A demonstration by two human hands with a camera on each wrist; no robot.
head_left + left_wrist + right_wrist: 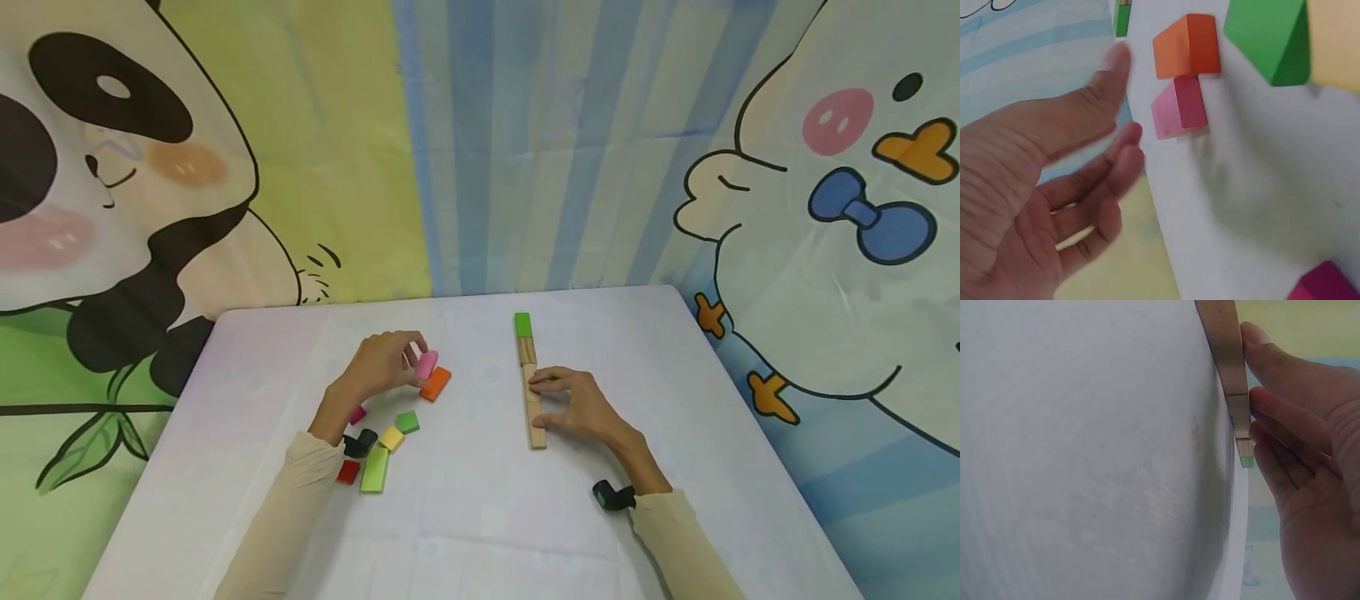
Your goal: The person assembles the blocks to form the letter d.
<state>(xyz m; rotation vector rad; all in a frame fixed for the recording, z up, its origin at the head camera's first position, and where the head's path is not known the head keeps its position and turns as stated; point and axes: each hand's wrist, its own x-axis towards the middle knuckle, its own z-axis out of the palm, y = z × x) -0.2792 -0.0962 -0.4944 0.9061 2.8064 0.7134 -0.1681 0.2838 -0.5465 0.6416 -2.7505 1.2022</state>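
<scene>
My left hand point(384, 367) is beside a pink block point(426, 365), fingers loosely curved. In the left wrist view a gap shows between its thumb and fingers, with nothing held. The pink block point(1179, 109) meets an orange block point(1188, 47). My right hand point(581, 404) rests its thumb and fingertips on a straight row of plain wooden blocks point(534, 412). A green block point(522, 324) forms the far end of that row. In the right wrist view the thumb and fingers lie along the top of the row point(1225, 359), not wrapped round it.
Nearer me on the left lie a green block point(407, 422), a yellow block point(391, 438), a light green block point(374, 472), a red block point(348, 472) and a magenta block point(357, 414). The white table point(480, 500) meets a cartoon-printed backdrop point(517, 150).
</scene>
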